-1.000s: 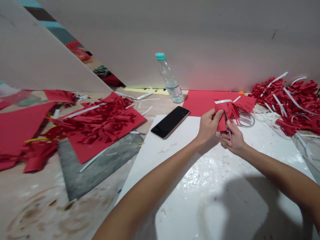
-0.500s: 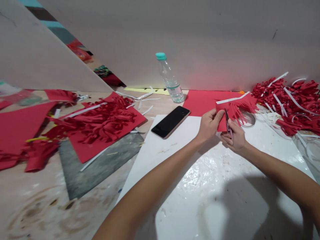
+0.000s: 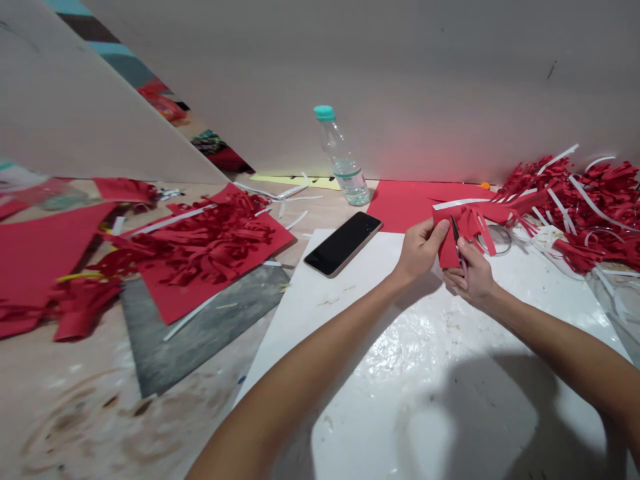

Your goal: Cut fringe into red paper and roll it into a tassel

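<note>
My left hand (image 3: pixel 419 248) pinches the left edge of a strip of red paper (image 3: pixel 467 220) that is cut into a fringe on its right part. My right hand (image 3: pixel 473 272) is closed round a small pair of scissors (image 3: pixel 456 235), whose blades sit in the paper just right of my left thumb. Both hands hover over a glossy white board (image 3: pixel 400 360). The loose fringe strips hang down to the right of the scissors.
A black phone (image 3: pixel 343 244) lies at the board's far left corner, a plastic water bottle (image 3: pixel 342 160) with a teal cap behind it. Red sheets and cut fringes (image 3: pixel 200 247) cover the left side; a heap of red fringes (image 3: pixel 580 200) is at the right. A clear tape roll (image 3: pixel 495 239) lies near my hands.
The red strip has shifted slightly and its cut fringes now hang lower to the right. My hands have stayed in nearly the same place.
</note>
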Available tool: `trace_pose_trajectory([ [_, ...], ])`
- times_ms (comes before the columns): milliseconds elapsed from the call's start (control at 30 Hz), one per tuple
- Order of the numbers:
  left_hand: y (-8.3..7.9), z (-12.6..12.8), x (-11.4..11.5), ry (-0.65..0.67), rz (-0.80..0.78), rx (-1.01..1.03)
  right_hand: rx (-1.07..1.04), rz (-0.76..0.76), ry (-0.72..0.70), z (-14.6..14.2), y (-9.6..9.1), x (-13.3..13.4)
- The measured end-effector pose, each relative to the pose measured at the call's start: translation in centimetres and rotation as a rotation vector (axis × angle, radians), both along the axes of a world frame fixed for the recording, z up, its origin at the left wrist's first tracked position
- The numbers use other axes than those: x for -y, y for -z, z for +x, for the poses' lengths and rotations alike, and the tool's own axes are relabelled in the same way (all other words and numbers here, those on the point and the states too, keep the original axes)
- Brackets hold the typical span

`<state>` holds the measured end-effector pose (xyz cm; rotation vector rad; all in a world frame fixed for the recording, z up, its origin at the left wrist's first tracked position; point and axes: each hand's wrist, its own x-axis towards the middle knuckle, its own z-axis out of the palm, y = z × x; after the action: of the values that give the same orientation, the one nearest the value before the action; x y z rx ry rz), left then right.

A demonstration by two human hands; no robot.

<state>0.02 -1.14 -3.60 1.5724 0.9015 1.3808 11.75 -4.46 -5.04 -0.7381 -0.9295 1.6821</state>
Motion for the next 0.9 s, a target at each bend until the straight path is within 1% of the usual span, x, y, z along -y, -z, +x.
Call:
trace_pose_trajectory([
  [133,0.2,0.0,0.0,0.016,0.008,-0.021,0.003,0.004,0.008,0.0,-0.1,0.0],
  [300,0.3,-0.1,-0.1,0.056,-0.016,0.015,-0.008,-0.006,0.003,0.1,-0.2,0.0],
  [433,0.3,-0.1,0.0,0.091,-0.034,0.024,-0.034,-0.015,0.04,0.1,-0.3,-0.1],
  [567,0.2,-0.1,0.0,0.104,-0.048,0.001,0.002,-0.007,0.043,0.2,-0.3,-0.2],
  [667,-0.3,-0.4,-0.4,0.1,-0.028,0.014,0.033,0.015,0.022,0.4,-0.1,-0.3],
  [800,-1.7,-1.6,-1.4,0.046,-0.005,0.018,0.06,0.002,-0.021,0.7,0.1,-0.4],
  [900,-2.6,-2.8,-2.0,0.14,-0.066,-0.06,0.082,-0.014,-0.049,1.1,0.4,-0.6],
])
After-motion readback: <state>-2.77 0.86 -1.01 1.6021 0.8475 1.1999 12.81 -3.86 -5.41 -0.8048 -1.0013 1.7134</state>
